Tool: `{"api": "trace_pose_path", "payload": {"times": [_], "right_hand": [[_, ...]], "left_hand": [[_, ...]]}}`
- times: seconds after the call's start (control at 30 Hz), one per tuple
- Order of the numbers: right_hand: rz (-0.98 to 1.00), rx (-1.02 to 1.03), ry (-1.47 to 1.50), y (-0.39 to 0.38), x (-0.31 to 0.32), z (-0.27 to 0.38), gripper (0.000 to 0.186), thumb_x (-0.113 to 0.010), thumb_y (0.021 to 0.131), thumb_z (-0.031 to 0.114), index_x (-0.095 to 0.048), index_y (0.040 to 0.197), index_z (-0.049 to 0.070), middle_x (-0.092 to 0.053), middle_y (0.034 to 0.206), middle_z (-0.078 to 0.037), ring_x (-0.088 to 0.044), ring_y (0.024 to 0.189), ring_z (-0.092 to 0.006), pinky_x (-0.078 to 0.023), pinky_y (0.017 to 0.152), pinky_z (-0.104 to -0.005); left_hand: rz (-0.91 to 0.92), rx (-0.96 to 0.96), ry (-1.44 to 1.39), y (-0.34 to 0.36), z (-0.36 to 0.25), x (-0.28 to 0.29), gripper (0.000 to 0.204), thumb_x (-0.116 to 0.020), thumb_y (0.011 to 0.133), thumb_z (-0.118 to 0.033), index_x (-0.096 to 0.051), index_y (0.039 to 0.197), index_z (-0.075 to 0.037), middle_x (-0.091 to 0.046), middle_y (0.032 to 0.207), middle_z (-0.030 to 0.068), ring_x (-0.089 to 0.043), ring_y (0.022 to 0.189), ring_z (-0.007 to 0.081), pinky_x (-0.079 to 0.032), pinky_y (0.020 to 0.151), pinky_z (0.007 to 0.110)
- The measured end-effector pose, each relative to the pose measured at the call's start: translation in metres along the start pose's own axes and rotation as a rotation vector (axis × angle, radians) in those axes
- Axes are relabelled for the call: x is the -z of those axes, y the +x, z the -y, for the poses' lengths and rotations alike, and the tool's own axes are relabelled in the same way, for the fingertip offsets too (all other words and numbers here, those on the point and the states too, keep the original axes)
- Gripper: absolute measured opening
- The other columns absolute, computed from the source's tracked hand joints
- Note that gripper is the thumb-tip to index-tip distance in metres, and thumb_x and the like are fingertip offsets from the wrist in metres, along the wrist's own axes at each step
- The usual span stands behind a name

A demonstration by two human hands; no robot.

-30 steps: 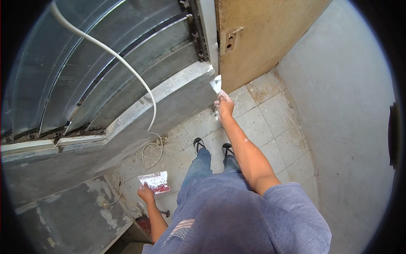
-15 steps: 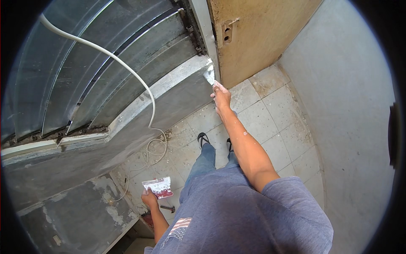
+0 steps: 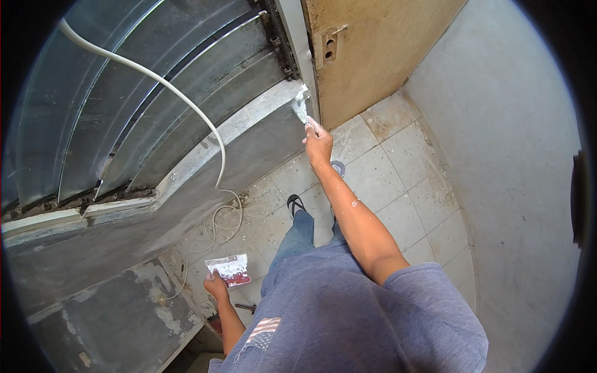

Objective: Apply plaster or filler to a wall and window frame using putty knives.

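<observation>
White paste coats the blade of a putty knife [image 3: 300, 109], which juts out beyond the fingertips of the right hand [image 3: 318, 142], pointing away from the body toward the end of the pale sill [image 3: 249, 116]. The right hand is closed around its handle, thumb and fingers pinching near the blade; whether the blade's edge touches the sill cannot be told. Lower and to the left, the left hand [image 3: 216, 287] grips the near edge of a flat red piece [image 3: 229, 267] smeared with white, which extends past the thumb, above the tiled floor [image 3: 379, 180].

Just right of the sill's end is a tan wooden door [image 3: 373, 56]; to the left run the dark slats of a louvred window [image 3: 205, 93]. Across them hangs a white cable [image 3: 166, 82], ending in loops on the floor near a sandalled foot [image 3: 295, 204]. Farther right rises a pale grey wall [image 3: 510, 155].
</observation>
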State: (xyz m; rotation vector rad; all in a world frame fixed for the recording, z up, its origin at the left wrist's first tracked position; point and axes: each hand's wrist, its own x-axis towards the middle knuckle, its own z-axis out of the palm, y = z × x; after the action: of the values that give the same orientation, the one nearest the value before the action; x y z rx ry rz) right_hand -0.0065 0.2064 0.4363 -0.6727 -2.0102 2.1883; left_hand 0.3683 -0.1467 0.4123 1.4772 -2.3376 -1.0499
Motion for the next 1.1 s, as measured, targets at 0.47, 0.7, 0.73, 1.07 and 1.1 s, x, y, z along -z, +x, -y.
{"api": "trace_pose_path", "payload": {"times": [0.47, 0.7, 0.73, 1.07, 1.1], "right_hand": [[-0.021, -0.113, 0.011, 0.009, 0.013, -0.020, 0.032, -0.057, 0.090, 0.014, -0.063, 0.121, 0.006, -0.067, 0.107, -0.008, -0.055, 0.061, -0.0094, -0.048, 0.060, -0.0248], [-0.072, -0.154, 0.148, 0.041, 0.016, -0.037, 0.034, -0.055, 0.091, 0.014, -0.061, 0.122, 0.003, -0.066, 0.109, -0.009, -0.055, 0.063, -0.0102, -0.047, 0.063, -0.0246], [-0.059, -0.153, 0.167, 0.042, 0.015, -0.036, 0.034, -0.055, 0.090, 0.014, -0.061, 0.122, 0.002, -0.066, 0.110, -0.009, -0.055, 0.064, -0.0102, -0.047, 0.064, -0.0248], [-0.003, -0.113, 0.227, 0.034, 0.009, -0.032, 0.034, -0.057, 0.091, 0.013, -0.061, 0.122, 0.002, -0.066, 0.110, -0.007, -0.052, 0.064, -0.0092, -0.046, 0.063, -0.0233], [-0.003, -0.122, 0.210, 0.032, 0.010, -0.031, 0.034, -0.057, 0.091, 0.013, -0.061, 0.122, 0.002, -0.066, 0.109, -0.007, -0.052, 0.064, -0.0090, -0.045, 0.062, -0.0232]], "left_hand": [[-0.018, 0.018, 0.067, -0.014, 0.030, 0.004, 0.024, -0.062, 0.088, -0.012, -0.059, 0.083, 0.011, -0.063, 0.073, 0.0086, -0.051, 0.064, 0.0119, -0.044, 0.059, 0.030], [-0.051, 0.008, 0.100, -0.007, 0.041, 0.008, 0.026, -0.063, 0.087, -0.013, -0.061, 0.090, 0.013, -0.063, 0.071, 0.0089, -0.051, 0.063, 0.0128, -0.044, 0.059, 0.031], [-0.022, 0.028, 0.102, -0.007, 0.040, 0.009, 0.027, -0.063, 0.087, -0.013, -0.061, 0.091, 0.014, -0.063, 0.071, 0.0090, -0.051, 0.063, 0.0130, -0.044, 0.059, 0.031], [-0.022, 0.022, 0.116, -0.005, 0.025, 0.005, 0.024, -0.062, 0.088, -0.013, -0.060, 0.086, 0.011, -0.064, 0.073, 0.0082, -0.051, 0.064, 0.0115, -0.044, 0.060, 0.029], [-0.016, 0.029, 0.094, -0.005, 0.024, 0.004, 0.024, -0.062, 0.089, -0.013, -0.060, 0.086, 0.011, -0.064, 0.073, 0.0081, -0.052, 0.065, 0.0114, -0.044, 0.060, 0.029]]}}
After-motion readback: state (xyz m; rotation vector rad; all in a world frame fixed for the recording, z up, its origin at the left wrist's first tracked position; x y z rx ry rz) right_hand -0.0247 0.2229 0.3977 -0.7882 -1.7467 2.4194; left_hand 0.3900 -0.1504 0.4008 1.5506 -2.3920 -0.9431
